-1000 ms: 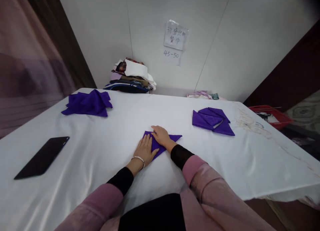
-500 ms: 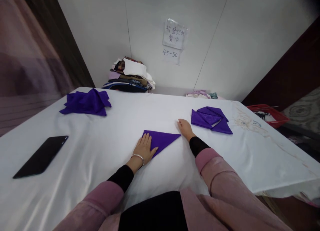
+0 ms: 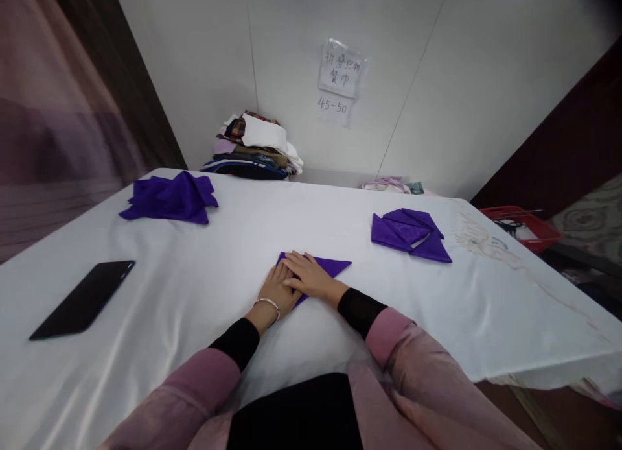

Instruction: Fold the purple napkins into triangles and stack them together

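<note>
A purple napkin (image 3: 333, 266), folded into a triangle, lies in front of me on the white tablecloth (image 3: 204, 294). My left hand (image 3: 276, 288), with a bangle at its wrist, rests flat on the napkin's left part. Across that same part lies my right hand (image 3: 311, 276), fingers stretched out, its fingertips meeting the left hand's fingers. Both hands cover much of the cloth, and only its right tip, top edge and a lower bit show. To the right are folded purple napkins (image 3: 405, 233).
Crumpled purple cloths (image 3: 172, 197) lie at the far left. Nearer on that side is a black tablet-like slab (image 3: 82, 299). Behind the table, folded clothes (image 3: 257, 148) are piled against the wall, under a handwritten sign (image 3: 340, 71). A red basket (image 3: 539, 233) stands beyond the right edge.
My right hand has moved left from beside the napkin's right tip onto the napkin, against my left hand. The left hand has stayed in place.
</note>
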Demonstrator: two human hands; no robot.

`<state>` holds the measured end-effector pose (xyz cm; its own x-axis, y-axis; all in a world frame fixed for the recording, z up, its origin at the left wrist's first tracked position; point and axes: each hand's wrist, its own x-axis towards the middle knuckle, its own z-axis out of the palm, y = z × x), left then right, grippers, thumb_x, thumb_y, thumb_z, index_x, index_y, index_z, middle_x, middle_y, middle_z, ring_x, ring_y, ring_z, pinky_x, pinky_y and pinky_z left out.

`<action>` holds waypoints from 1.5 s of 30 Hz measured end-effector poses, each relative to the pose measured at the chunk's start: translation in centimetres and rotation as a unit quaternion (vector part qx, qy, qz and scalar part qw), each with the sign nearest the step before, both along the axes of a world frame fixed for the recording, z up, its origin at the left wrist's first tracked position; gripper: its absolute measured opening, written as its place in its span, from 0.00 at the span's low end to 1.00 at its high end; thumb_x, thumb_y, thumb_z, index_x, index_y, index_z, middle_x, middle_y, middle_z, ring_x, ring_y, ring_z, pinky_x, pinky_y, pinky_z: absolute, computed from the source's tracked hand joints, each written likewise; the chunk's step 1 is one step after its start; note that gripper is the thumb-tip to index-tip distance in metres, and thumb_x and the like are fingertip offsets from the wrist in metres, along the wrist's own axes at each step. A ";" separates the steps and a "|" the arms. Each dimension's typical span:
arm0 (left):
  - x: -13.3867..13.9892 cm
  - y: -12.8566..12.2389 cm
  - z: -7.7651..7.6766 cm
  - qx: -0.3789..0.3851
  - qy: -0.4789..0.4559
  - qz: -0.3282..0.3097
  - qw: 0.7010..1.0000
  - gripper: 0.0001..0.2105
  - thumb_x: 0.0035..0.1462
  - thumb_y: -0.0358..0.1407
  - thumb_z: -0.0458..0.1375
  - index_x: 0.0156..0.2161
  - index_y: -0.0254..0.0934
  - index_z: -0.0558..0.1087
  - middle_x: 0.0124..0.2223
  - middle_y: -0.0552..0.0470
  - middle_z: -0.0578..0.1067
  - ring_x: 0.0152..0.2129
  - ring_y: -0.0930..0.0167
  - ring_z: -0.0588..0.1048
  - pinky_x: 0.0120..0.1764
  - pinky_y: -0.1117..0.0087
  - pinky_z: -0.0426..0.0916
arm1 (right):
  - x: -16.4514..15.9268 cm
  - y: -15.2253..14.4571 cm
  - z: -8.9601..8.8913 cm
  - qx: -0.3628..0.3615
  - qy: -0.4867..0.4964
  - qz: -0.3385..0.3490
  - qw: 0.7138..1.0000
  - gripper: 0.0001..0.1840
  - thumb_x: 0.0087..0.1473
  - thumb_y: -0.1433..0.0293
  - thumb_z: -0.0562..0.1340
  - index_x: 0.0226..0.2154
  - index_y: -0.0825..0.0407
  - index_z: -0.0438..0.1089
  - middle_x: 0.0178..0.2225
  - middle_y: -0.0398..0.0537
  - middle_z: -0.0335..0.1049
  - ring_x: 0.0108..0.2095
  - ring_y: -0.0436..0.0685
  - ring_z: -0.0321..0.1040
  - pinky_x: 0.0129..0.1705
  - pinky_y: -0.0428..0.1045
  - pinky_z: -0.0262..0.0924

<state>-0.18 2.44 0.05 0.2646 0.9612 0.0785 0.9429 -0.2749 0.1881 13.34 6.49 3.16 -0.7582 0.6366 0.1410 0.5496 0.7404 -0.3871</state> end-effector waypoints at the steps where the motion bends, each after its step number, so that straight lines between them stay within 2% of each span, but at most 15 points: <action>1: 0.1 0.0 0.1 -0.008 0.004 0.006 1.000 0.34 0.55 0.45 0.46 0.62 0.26 0.49 0.64 0.38 0.51 0.61 0.59 0.47 0.59 0.56 0.45 | 0.3 0.1 -0.1 -0.008 -0.019 0.002 1.000 0.36 0.58 0.51 0.47 0.61 0.55 0.47 0.63 0.55 0.43 0.63 0.59 0.35 0.62 0.59 0.30; 4: 0.4 -0.2 0.4 -0.025 0.008 0.019 0.999 0.34 0.55 0.45 0.45 0.62 0.24 0.48 0.64 0.38 0.50 0.61 0.60 0.46 0.60 0.58 0.45 | 1.0 0.6 -0.5 -0.019 -0.050 -0.010 0.999 0.37 0.58 0.49 0.44 0.62 0.55 0.44 0.63 0.54 0.41 0.64 0.58 0.33 0.62 0.59 0.29; 7: 0.2 -0.5 0.9 -0.035 -0.003 0.011 0.999 0.33 0.56 0.44 0.46 0.62 0.27 0.47 0.65 0.41 0.49 0.62 0.62 0.46 0.60 0.57 0.44 | 1.1 0.6 -0.9 -0.007 -0.055 -0.015 0.998 0.37 0.58 0.49 0.43 0.62 0.54 0.43 0.63 0.53 0.41 0.64 0.58 0.34 0.62 0.58 0.29; 11: -2.0 -2.3 1.1 -0.026 -0.014 0.018 0.999 0.29 0.58 0.46 0.45 0.61 0.34 0.53 0.64 0.45 0.52 0.61 0.61 0.47 0.59 0.52 0.44 | 0.9 0.4 -1.3 0.017 -0.059 -0.013 0.998 0.36 0.58 0.49 0.43 0.62 0.53 0.46 0.63 0.52 0.42 0.63 0.58 0.35 0.61 0.59 0.32; 13: -4.2 -3.8 1.0 -0.015 -0.013 0.049 0.999 0.26 0.59 0.45 0.44 0.60 0.36 0.55 0.63 0.45 0.55 0.61 0.61 0.49 0.59 0.51 0.45 | 0.9 0.4 -1.4 0.028 -0.065 -0.012 0.997 0.36 0.58 0.49 0.43 0.61 0.52 0.48 0.63 0.52 0.43 0.63 0.59 0.36 0.61 0.59 0.33; 17: -9.0 -7.7 1.0 -0.002 -0.015 0.158 0.987 0.23 0.59 0.43 0.46 0.58 0.37 0.60 0.61 0.45 0.59 0.60 0.60 0.52 0.58 0.49 0.47 | 1.1 0.5 -1.6 0.037 -0.079 -0.012 0.996 0.35 0.58 0.49 0.44 0.61 0.52 0.48 0.63 0.53 0.43 0.63 0.59 0.36 0.61 0.60 0.33; 20: -11.0 -10.6 1.3 0.048 -0.074 0.208 0.974 0.19 0.59 0.41 0.47 0.51 0.36 0.68 0.55 0.45 0.69 0.55 0.62 0.62 0.56 0.54 0.53 | 1.2 0.6 -1.8 0.037 -0.089 -0.011 0.995 0.36 0.58 0.49 0.44 0.62 0.52 0.46 0.63 0.52 0.41 0.63 0.59 0.35 0.61 0.60 0.32; 23: -10.3 -12.8 1.9 0.102 -0.160 0.182 0.965 0.14 0.59 0.42 0.48 0.40 0.38 0.73 0.42 0.48 0.76 0.44 0.67 0.71 0.50 0.61 0.62 | 1.2 0.6 -1.9 0.033 -0.094 -0.011 0.995 0.36 0.58 0.49 0.43 0.62 0.53 0.46 0.64 0.52 0.41 0.64 0.59 0.34 0.61 0.60 0.32; 25: -8.9 -13.7 2.2 0.104 -0.199 0.143 0.964 0.12 0.56 0.43 0.52 0.37 0.39 0.73 0.40 0.49 0.76 0.41 0.68 0.72 0.47 0.63 0.64 | 1.1 0.5 -1.8 0.028 -0.096 -0.014 0.995 0.37 0.58 0.49 0.43 0.62 0.54 0.47 0.63 0.53 0.41 0.63 0.59 0.35 0.61 0.60 0.32; 28: -7.1 -14.1 2.3 0.093 -0.218 0.119 0.964 0.09 0.52 0.41 0.57 0.35 0.39 0.72 0.43 0.49 0.74 0.44 0.66 0.69 0.48 0.61 0.63 | 1.1 0.5 -1.7 0.023 -0.094 -0.019 0.995 0.36 0.58 0.49 0.43 0.61 0.53 0.47 0.63 0.52 0.42 0.63 0.59 0.35 0.61 0.59 0.32; 31: -6.3 -13.9 2.2 0.072 -0.206 0.134 0.967 0.07 0.49 0.38 0.59 0.35 0.40 0.71 0.46 0.49 0.72 0.48 0.64 0.67 0.51 0.57 0.60 | 1.1 0.5 -1.8 0.022 -0.088 -0.018 0.996 0.36 0.58 0.49 0.43 0.62 0.51 0.46 0.63 0.51 0.42 0.63 0.59 0.35 0.61 0.60 0.32; 37: -6.7 -13.5 1.7 0.069 -0.187 0.139 0.970 0.03 0.52 0.32 0.55 0.32 0.39 0.71 0.46 0.48 0.72 0.50 0.63 0.65 0.52 0.57 0.60 | 0.9 0.6 -1.8 0.010 -0.091 -0.018 0.996 0.35 0.58 0.50 0.43 0.62 0.52 0.47 0.63 0.53 0.42 0.63 0.59 0.35 0.61 0.60 0.33; 45: -6.8 -13.4 1.7 0.073 -0.169 0.130 0.974 0.06 0.54 0.31 0.51 0.31 0.39 0.71 0.47 0.47 0.72 0.51 0.63 0.65 0.51 0.56 0.60 | 0.8 1.2 -2.1 -0.016 -0.034 -0.033 0.999 0.32 0.59 0.54 0.46 0.62 0.49 0.46 0.64 0.51 0.41 0.63 0.58 0.37 0.61 0.59 0.36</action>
<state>-6.98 -11.00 1.79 -0.0499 0.9645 0.2594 0.8755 -0.0828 0.4761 14.14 7.71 1.09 -0.7220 0.6883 0.0700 0.6221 0.6901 -0.3698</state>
